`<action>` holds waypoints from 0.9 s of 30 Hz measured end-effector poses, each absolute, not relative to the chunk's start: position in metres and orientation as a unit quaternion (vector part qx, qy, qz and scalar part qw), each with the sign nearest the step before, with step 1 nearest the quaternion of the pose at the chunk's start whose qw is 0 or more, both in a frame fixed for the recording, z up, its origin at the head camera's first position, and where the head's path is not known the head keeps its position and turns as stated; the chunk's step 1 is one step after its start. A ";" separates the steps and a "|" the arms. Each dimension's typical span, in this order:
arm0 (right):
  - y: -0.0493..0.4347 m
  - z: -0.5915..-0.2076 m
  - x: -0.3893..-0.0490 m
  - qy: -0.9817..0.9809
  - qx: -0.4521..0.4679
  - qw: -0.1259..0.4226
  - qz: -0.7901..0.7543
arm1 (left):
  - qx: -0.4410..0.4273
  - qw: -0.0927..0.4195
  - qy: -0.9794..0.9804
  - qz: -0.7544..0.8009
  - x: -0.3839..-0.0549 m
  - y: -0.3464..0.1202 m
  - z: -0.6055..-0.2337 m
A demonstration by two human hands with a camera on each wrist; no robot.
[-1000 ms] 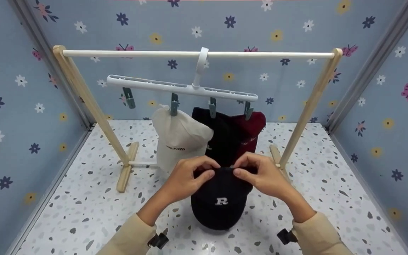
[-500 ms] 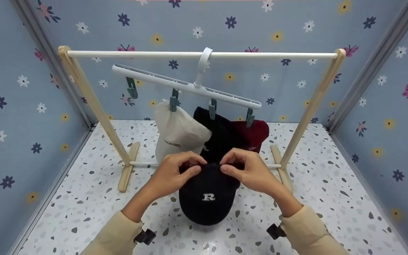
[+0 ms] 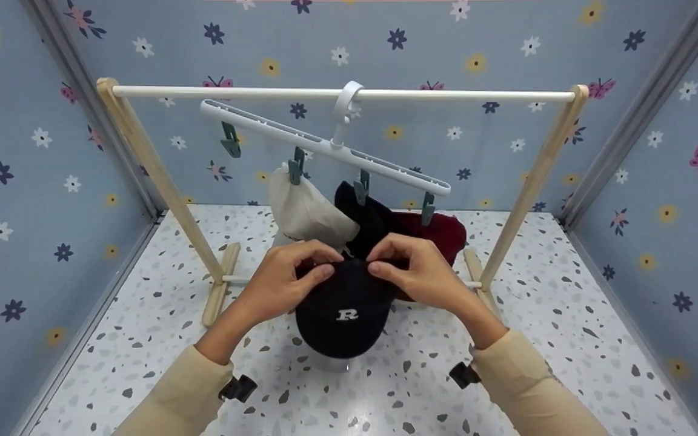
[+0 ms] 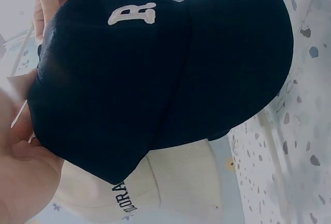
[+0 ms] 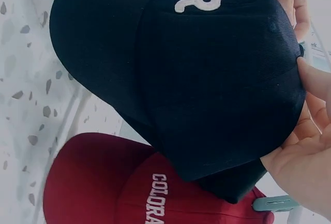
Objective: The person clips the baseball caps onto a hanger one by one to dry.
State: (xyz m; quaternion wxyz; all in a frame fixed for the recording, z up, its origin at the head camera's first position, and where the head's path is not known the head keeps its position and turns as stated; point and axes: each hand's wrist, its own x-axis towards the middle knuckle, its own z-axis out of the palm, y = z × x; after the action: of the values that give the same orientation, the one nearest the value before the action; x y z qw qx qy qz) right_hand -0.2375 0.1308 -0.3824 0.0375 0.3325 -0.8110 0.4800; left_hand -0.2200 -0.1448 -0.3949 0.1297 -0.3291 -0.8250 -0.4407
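A black baseball cap (image 3: 340,336) with a white letter R hangs brim-down in front of the hanger. My left hand (image 3: 279,278) pinches the left side of its crown top between thumb and fingers, and my right hand (image 3: 418,272) pinches the right side. Behind it, green clips on the white hanger (image 3: 319,144) hold a cream cap (image 3: 309,212), another black cap (image 3: 367,224) and a dark red cap (image 3: 446,239). The far-left clip (image 3: 231,142) dangles with nothing in it. In the right wrist view, one green clip (image 5: 276,202) grips the red cap.
The hanger hooks over the white rail (image 3: 234,92) of a wooden stand, whose right post (image 3: 531,188) and left post (image 3: 155,175) slope down to feet on a speckled white surface (image 3: 131,351). Flower-patterned blue walls (image 3: 9,242) enclose it on three sides.
Both hands carry the R cap up and to the left, toward the hanging caps. The hanger tilts more steeply, its left end higher and its right end lower with the red cap.
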 end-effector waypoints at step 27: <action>0.115 -0.357 -0.251 -0.816 0.333 0.051 0.470 | -0.308 0.145 -0.833 -0.435 -0.230 -0.157 -0.367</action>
State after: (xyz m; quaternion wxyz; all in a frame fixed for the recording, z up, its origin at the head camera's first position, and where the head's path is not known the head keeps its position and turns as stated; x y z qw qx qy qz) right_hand -0.2511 0.1148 -0.3574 0.0512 0.3327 -0.8161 0.4698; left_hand -0.2304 -0.1573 -0.3672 0.1454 -0.3085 -0.8332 -0.4353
